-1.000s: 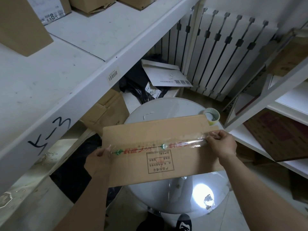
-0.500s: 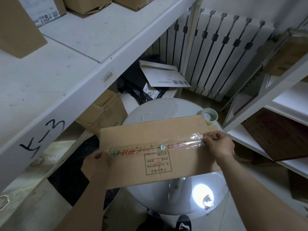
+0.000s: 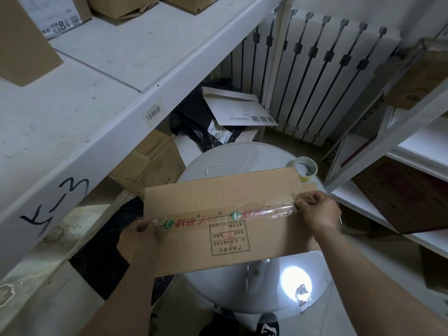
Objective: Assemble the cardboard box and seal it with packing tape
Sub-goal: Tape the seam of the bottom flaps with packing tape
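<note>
Two hands on the cardboard box (image 3: 230, 238) above the round table (image 3: 242, 154): left hand (image 3: 143, 232) grips its left edge, right hand (image 3: 317, 209) pinches the tape strip (image 3: 266, 212) at the seam's end. Likely light, stiff board; best held by its edges.

Tape roll (image 3: 308, 176) half behind cardboard box (image 3: 218, 200)

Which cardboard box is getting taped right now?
The flat box held by left hand and right hand: clear tape strip along its seam. Shelf boxes and floor box sit untouched.
</note>
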Available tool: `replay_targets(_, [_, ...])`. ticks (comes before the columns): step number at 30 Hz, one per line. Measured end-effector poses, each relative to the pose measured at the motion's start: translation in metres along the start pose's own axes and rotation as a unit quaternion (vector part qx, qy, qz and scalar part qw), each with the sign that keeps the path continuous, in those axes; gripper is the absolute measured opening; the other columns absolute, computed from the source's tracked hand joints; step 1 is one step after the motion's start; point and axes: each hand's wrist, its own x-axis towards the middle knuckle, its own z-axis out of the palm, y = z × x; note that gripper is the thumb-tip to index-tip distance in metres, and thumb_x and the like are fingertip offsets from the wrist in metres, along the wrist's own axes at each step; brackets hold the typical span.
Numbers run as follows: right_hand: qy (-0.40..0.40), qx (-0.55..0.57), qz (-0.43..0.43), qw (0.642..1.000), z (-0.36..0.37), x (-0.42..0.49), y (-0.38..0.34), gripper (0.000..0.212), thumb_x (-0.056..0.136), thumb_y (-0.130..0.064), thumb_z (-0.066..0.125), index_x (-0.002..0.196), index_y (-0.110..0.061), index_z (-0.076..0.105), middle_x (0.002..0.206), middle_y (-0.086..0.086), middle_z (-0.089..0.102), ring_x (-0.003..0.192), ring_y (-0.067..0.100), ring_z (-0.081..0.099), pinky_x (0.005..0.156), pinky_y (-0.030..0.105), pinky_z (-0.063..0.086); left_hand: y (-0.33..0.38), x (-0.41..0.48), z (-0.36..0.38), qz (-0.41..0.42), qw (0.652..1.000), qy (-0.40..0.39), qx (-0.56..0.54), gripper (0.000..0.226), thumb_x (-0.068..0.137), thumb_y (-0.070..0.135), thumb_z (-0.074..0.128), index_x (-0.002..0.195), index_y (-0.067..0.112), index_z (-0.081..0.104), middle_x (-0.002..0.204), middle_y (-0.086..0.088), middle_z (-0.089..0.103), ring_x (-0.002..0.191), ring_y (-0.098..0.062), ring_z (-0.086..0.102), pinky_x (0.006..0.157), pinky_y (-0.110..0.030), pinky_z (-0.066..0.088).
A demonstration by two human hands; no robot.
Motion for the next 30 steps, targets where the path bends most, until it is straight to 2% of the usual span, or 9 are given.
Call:
replay_targets(4, [0.001, -0.013, -0.017, 1.000, 0.004, 0.002, 0.003, 0.010, 0.081, -0.010, 0.072, 0.090, -0.016, 0.071, 0.081, -0.003, 0.066, 0.087, 0.015, 0.061, 0.088, 0.026, 0.045, -0.002, 0.004, 0.001, -0.009, 1.000, 0.002, 0.009, 0.011, 0.086, 0.015, 0.071, 0.095, 0.008, 0.072, 0.090, -0.003, 0.067, 0.084, -0.019, 0.057, 0.077, -0.031, 0.044])
replay_targets(7, [0.002, -0.034, -0.041, 0.999, 0.006, 0.003, 0.004, 0.011, 0.082, -0.009, 0.071, 0.093, -0.013, 0.070, 0.087, -0.001, 0.069, 0.084, 0.013, 0.058, 0.081, 0.018, 0.037, -0.004, 0.008, 0.001, -0.019, 1.000, -0.001, 0.005, 0.017, 0.085, 0.018, 0.073, 0.097, 0.007, 0.072, 0.095, -0.007, 0.069, 0.084, -0.019, 0.058, 0.078, -0.032, 0.044])
replay_targets(10, [0.007, -0.048, -0.057, 0.997, 0.007, 0.001, 0.005, 0.012, 0.083, -0.010, 0.071, 0.095, -0.011, 0.069, 0.091, 0.001, 0.071, 0.091, 0.017, 0.063, 0.079, 0.017, 0.034, -0.007, 0.010, -0.001, -0.023, 1.000, -0.019, -0.006, 0.018, 0.084, 0.016, 0.074, 0.097, 0.004, 0.072, 0.090, -0.006, 0.067, 0.085, -0.022, 0.061, 0.075, -0.030, 0.043])
replay_targets(13, [0.010, -0.064, -0.085, 0.994, 0.008, 0.000, 0.008, 0.013, 0.083, -0.010, 0.070, 0.095, -0.010, 0.068, 0.092, 0.003, 0.072, 0.092, 0.020, 0.064, 0.074, 0.015, 0.031, -0.007, 0.010, -0.001, -0.029, 0.999, -0.025, -0.005, 0.019, 0.084, 0.016, 0.074, 0.098, 0.002, 0.071, 0.094, -0.008, 0.067, 0.084, -0.020, 0.057, 0.076, -0.031, 0.042])
replay_targets(18, [0.013, -0.094, -0.120, 0.988, 0.011, 0.002, 0.014, 0.011, 0.081, -0.010, 0.070, 0.092, -0.012, 0.067, 0.090, 0.007, 0.071, 0.093, 0.027, 0.062, 0.073, 0.021, 0.033, -0.006, 0.011, 0.000, -0.069, 0.998, -0.001, -0.001, 0.025, 0.082, 0.024, 0.076, 0.095, 0.003, 0.070, 0.092, -0.009, 0.067, 0.082, -0.021, 0.057, 0.080, -0.037, 0.046])
replay_targets(21, [0.017, -0.095, -0.134, 0.986, 0.012, 0.003, 0.015, 0.013, 0.080, -0.011, 0.072, 0.093, -0.011, 0.069, 0.089, 0.007, 0.072, 0.092, 0.029, 0.063, 0.077, 0.026, 0.041, -0.009, 0.012, 0.001, -0.084, 0.996, 0.007, -0.020, 0.023, 0.082, 0.025, 0.076, 0.091, 0.005, 0.070, 0.092, -0.010, 0.069, 0.082, -0.023, 0.059, 0.085, -0.040, 0.048])
replay_targets(25, [0.019, -0.097, -0.131, 0.986, 0.012, 0.003, 0.015, 0.015, 0.082, -0.012, 0.072, 0.096, -0.008, 0.069, 0.093, 0.007, 0.073, 0.094, 0.029, 0.065, 0.081, 0.029, 0.044, -0.012, 0.012, 0.001, -0.089, 0.995, 0.000, -0.042, 0.018, 0.083, 0.025, 0.075, 0.086, 0.009, 0.070, 0.089, -0.007, 0.068, 0.085, -0.025, 0.062, 0.087, -0.040, 0.050])
replay_targets(30, [0.020, -0.059, -0.095, 0.993, 0.009, 0.001, 0.013, 0.018, 0.081, -0.016, 0.074, 0.098, -0.010, 0.070, 0.097, 0.003, 0.074, 0.096, 0.023, 0.065, 0.083, 0.022, 0.039, -0.015, 0.015, 0.000, -0.137, 0.987, -0.001, -0.087, 0.014, 0.080, 0.025, 0.078, 0.079, 0.015, 0.069, 0.090, -0.006, 0.069, 0.090, -0.025, 0.062, 0.095, -0.045, 0.049])
